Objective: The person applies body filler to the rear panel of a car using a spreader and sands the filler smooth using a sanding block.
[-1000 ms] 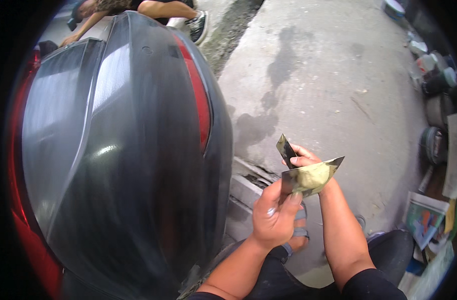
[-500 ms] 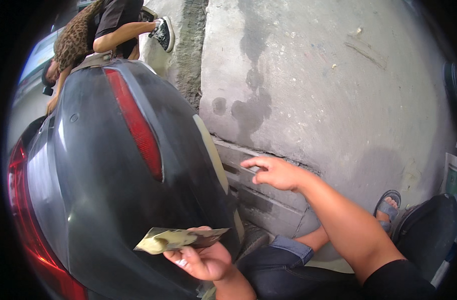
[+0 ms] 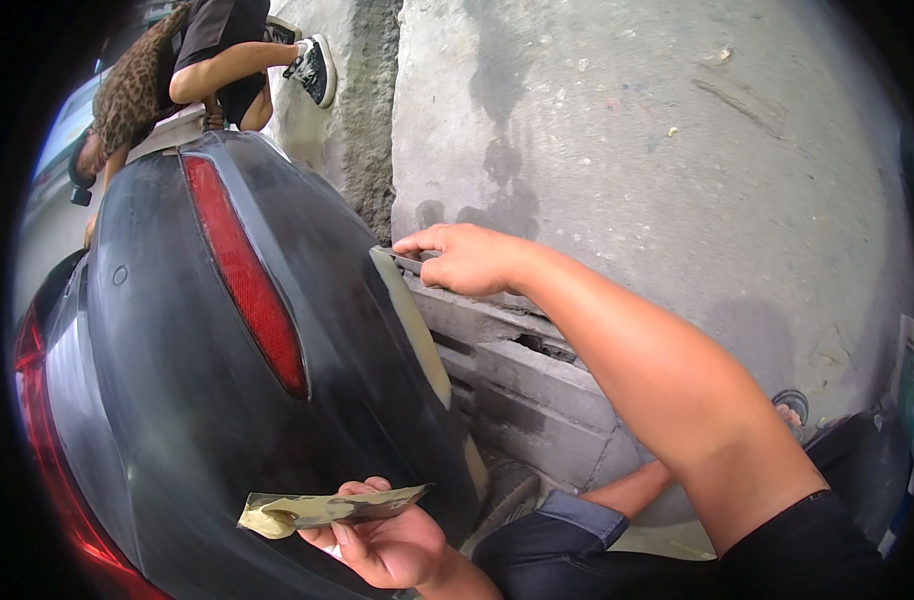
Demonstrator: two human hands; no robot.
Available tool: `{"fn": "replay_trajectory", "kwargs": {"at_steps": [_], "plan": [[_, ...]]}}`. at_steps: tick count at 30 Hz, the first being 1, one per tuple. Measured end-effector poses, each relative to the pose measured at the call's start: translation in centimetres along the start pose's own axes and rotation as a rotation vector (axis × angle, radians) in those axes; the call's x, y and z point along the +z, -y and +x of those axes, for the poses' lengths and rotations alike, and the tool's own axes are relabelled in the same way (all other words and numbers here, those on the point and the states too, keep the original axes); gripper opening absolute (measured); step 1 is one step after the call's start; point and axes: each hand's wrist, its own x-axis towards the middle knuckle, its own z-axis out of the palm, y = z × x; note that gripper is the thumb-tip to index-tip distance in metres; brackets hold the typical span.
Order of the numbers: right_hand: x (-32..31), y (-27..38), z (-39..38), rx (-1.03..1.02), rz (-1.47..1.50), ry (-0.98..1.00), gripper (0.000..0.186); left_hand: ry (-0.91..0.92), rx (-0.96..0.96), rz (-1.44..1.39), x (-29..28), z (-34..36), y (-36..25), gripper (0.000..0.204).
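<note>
My left hand (image 3: 387, 545) grips a thin flat mixing plate (image 3: 377, 507) from below. A lump of pale yellow putty (image 3: 269, 520) sits on the plate's left end, with smears along the rest. At the far end of the putty strip (image 3: 417, 325) on the bumper's edge is my right hand (image 3: 467, 258). Its fingers pinch a thin grey putty spreader (image 3: 407, 262), whose blade meets or nearly meets that edge; most of it is hidden. The dark grey car bumper (image 3: 217, 440) carries a long red reflector (image 3: 245, 275).
A co-worker (image 3: 227, 70) crouches at the far left beside the car. A red tail light (image 3: 52, 430) lies along the left. Concrete ledges (image 3: 547, 400) stand right of the bumper, below rough grey ground (image 3: 617, 150). A black rounded seat-like object (image 3: 857, 465) is at the lower right.
My right hand has moved left and away from me to the bumper's edge, and the spreader now shows. My left hand, with the plate, has shifted slightly left and toward me.
</note>
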Motion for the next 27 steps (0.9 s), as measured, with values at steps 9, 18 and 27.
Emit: {"fn": "replay_trajectory", "kwargs": {"at_steps": [9, 18, 27], "plan": [[0.8, -0.1, 2.1, -0.05, 0.073, -0.01, 0.054, -0.004, -0.035, -0.006, -0.2, 0.3, 0.4, 0.033], [0.3, -0.3, 1.4, -0.143, 0.028, -0.046, 0.053, -0.021, -0.052, -0.006, 0.3, 0.5, 0.3, 0.036], [2.6, -2.7, 1.1, -0.307, 0.014, -0.06, 0.054, 0.005, -0.036, 0.0, -0.1, 0.4, 0.3, 0.034]]}}
